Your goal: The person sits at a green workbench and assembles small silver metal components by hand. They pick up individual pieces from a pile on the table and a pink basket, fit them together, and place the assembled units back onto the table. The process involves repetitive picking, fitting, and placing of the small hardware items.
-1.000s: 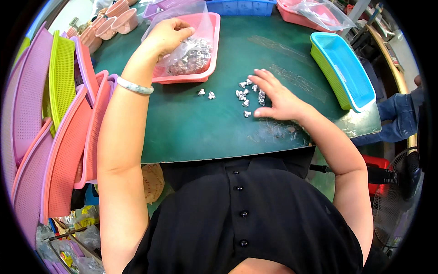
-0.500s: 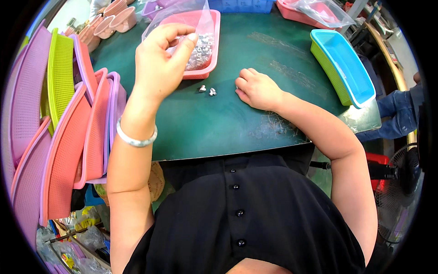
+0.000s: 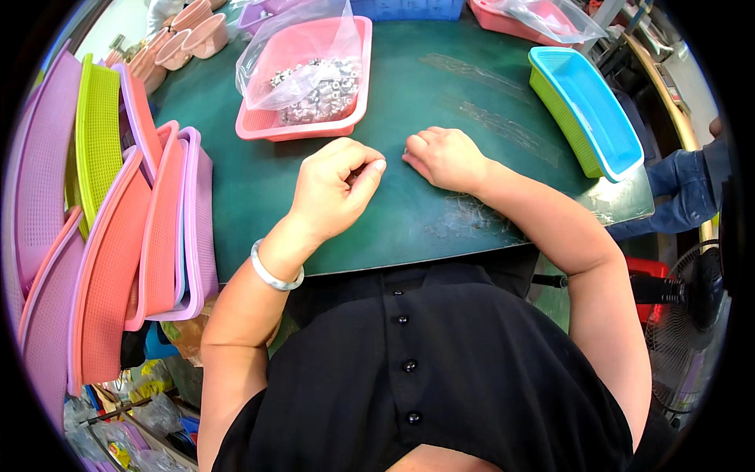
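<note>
My left hand (image 3: 338, 187), with a pale bangle on its wrist, is low over the green table, thumb and forefinger pinched together. Whatever lies between those fingertips is too small or hidden to make out. To its right my right hand (image 3: 448, 159) rests on the tabletop with curled fingers; a tiny glint shows at its fingertips, and what it holds is hidden. Just beyond my left hand stands a pink basket (image 3: 366, 86), holding many small silvery metal fittings (image 3: 326, 94). A clear plastic bag (image 3: 271, 55) lies partly over them.
Stacked purple, green and coral baskets (image 3: 110, 259) crowd the left side. A blue-lined green basket (image 3: 586, 118) stands at the table's right edge. Small pink pots (image 3: 193, 35) are at the far left, another pink basket (image 3: 503, 23) at the back. A black fan (image 3: 692, 315) and a person's jeans (image 3: 668, 193) appear right.
My left hand has come down from above the pink basket, toward me and to the right. It now covers the spot where two small metal fittings lay. My right hand has barely moved.
</note>
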A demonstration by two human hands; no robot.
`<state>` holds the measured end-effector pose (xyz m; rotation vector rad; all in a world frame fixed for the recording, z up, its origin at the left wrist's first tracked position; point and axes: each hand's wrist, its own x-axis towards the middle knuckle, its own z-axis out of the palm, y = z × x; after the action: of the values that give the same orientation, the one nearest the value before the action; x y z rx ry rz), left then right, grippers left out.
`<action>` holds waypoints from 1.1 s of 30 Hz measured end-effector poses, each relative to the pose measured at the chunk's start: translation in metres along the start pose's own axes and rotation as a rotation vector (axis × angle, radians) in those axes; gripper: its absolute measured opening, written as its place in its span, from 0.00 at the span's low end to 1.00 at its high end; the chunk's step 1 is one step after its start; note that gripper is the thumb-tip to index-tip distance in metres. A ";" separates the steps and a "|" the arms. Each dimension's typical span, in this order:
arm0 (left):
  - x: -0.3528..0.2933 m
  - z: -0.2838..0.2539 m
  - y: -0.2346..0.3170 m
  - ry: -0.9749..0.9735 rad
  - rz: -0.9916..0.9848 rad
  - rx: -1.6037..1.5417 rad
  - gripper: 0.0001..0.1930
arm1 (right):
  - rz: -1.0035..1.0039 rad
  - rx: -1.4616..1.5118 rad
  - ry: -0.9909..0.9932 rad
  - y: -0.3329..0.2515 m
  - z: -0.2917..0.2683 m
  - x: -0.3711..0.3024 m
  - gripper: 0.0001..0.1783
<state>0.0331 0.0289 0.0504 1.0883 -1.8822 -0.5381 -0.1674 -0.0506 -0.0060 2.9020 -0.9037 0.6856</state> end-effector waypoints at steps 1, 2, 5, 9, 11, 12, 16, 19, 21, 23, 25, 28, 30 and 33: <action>-0.001 0.002 -0.005 -0.027 -0.034 0.006 0.02 | 0.067 0.050 0.024 0.002 0.000 0.001 0.12; -0.001 0.004 -0.010 -0.054 -0.068 0.012 0.03 | 0.134 0.099 0.048 0.004 0.000 0.002 0.12; 0.001 0.010 -0.018 -0.105 -0.131 0.021 0.04 | 0.846 1.055 0.189 0.013 -0.008 0.017 0.12; 0.004 0.028 -0.024 -0.114 -0.222 -0.044 0.08 | 1.053 1.844 0.376 0.019 -0.022 0.025 0.12; 0.005 0.035 -0.021 -0.211 -0.190 0.059 0.13 | 1.064 2.064 0.432 0.027 -0.018 0.023 0.13; 0.003 0.040 -0.017 -0.236 -0.121 0.101 0.14 | 1.020 2.168 0.452 0.032 -0.018 0.021 0.14; 0.002 0.061 0.005 -0.451 0.018 0.257 0.20 | 0.938 2.329 0.638 0.035 -0.033 0.021 0.18; 0.004 0.076 -0.001 -0.508 0.028 0.333 0.16 | 0.980 2.241 0.713 0.026 -0.045 0.024 0.16; 0.007 0.081 -0.008 -0.483 0.048 0.331 0.14 | 0.954 2.135 0.554 0.033 -0.043 0.016 0.14; 0.009 0.083 -0.013 -0.411 0.060 0.279 0.11 | 0.987 1.828 0.437 0.031 -0.045 0.007 0.10; 0.010 0.078 -0.021 -0.316 -0.045 0.078 0.09 | 0.954 1.484 0.098 0.030 -0.054 -0.003 0.10; 0.013 0.069 -0.025 -0.249 -0.342 -0.289 0.06 | 0.856 0.964 -0.183 0.020 -0.062 -0.015 0.10; 0.015 0.066 -0.029 -0.218 -0.498 -0.638 0.06 | 0.634 0.730 -0.228 0.017 -0.051 -0.026 0.13; 0.019 0.063 -0.028 -0.158 -0.414 -0.728 0.06 | 0.550 0.512 -0.298 -0.001 -0.050 -0.027 0.13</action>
<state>-0.0113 -0.0051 0.0065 0.9391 -1.3799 -1.4465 -0.2072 -0.0280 0.0278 3.2608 -1.8557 0.5723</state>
